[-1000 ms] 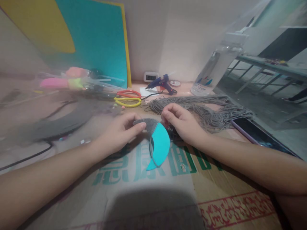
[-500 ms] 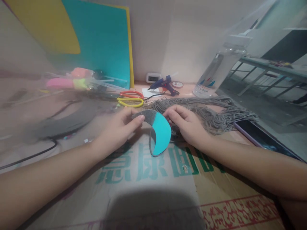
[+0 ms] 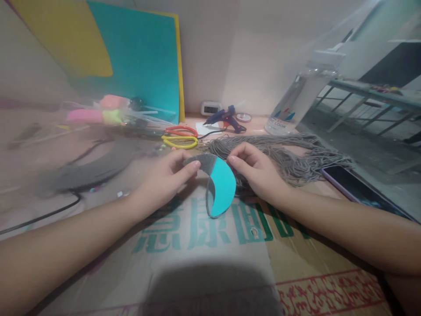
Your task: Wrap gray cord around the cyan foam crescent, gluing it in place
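Observation:
A crescent-shaped piece of turquoise card or foam [image 3: 224, 186] is held up in front of me, with grey cord [image 3: 208, 163] wound tightly round its upper left part. My left hand [image 3: 176, 173] pinches the wound end between thumb and fingers. At the crescent's upper right edge, my right hand [image 3: 251, 169] is closed in a pinch, apparently on the thin cord where the winding ends; the strand itself barely shows. A dark line follows the crescent's lower inner edge. Behind my right hand lies a loose bundle of grey cord [image 3: 299, 160].
Scissors with red and yellow handles [image 3: 180, 137], a blue glue gun [image 3: 225, 118], and a small digital clock [image 3: 211, 108] stand at the back. A clear bottle [image 3: 289, 105] and a phone [image 3: 362, 188] are on the right. Printed cardboard [image 3: 204, 263] covers the near surface.
The crescent has shifted very slightly right and down in the view. Both hands keep their pinching grip, with the right fingers a touch closer together.

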Tool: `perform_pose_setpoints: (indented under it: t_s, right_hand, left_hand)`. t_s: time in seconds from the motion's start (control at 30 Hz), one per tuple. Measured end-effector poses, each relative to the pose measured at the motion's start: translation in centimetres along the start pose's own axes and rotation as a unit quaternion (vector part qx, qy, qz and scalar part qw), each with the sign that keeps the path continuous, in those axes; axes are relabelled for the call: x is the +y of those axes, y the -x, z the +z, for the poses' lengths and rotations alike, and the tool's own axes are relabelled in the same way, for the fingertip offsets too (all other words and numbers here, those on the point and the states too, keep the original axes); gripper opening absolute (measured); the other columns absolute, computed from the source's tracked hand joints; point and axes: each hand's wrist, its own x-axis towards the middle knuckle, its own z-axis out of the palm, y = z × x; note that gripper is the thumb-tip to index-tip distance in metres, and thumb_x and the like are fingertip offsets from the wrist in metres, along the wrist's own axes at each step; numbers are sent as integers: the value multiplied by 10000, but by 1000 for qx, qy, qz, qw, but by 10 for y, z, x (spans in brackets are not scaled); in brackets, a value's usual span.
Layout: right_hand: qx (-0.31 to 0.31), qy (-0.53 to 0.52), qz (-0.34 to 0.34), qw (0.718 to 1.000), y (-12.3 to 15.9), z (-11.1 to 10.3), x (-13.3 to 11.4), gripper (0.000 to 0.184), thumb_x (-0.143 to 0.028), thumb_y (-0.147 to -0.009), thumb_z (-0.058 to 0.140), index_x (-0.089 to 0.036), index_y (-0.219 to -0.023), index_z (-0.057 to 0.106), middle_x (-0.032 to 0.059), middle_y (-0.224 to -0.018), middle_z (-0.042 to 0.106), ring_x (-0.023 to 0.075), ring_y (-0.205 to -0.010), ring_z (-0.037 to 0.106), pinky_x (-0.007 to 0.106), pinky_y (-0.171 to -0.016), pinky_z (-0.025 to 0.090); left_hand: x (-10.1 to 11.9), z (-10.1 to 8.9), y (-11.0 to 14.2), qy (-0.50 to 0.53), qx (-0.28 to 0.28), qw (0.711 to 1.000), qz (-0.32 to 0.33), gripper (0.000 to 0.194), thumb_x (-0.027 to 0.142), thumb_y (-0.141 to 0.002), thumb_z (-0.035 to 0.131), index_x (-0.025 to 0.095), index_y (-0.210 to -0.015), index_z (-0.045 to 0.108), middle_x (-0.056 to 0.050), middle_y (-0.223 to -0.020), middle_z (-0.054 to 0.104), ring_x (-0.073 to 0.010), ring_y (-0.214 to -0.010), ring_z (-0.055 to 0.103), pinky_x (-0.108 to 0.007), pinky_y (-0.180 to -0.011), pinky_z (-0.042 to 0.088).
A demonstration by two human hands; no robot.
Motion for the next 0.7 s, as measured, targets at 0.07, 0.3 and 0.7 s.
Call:
perform_pose_setpoints:
  t_s: [0.07,0.3,0.7]
  right_hand:
    - [-1,1,6,1000,0,0,-1,158,-245,-843,613,-194,-753,493,-60,-618,513,68,-535,484,203,-501,384]
    - [-10,-14,-8,1000,-2,-2,2,104,-152,-787,581,-192,-729,505,-58,-637,524,64,-544,484,202,-518,402]
    - [-18,34,22,999,-2,-1,0,305,-373,-907,542,-184,-672,493,-47,-571,499,74,-523,456,207,-506,374]
  left_hand:
    - [0,0,0,6,-4,1000,-1,292,477,-887,549,196,-813,523,39,-679,588,-96,-541,487,-221,-515,357]
    - [3,1,0,13,-6,1000,4,297,469,-879,563,186,-806,511,33,-689,576,-110,-586,517,-235,-559,396]
    - [0,0,0,-1,0,1000,10,306,484,-885,549,188,-811,529,12,-749,615,-130,-671,553,-242,-614,415]
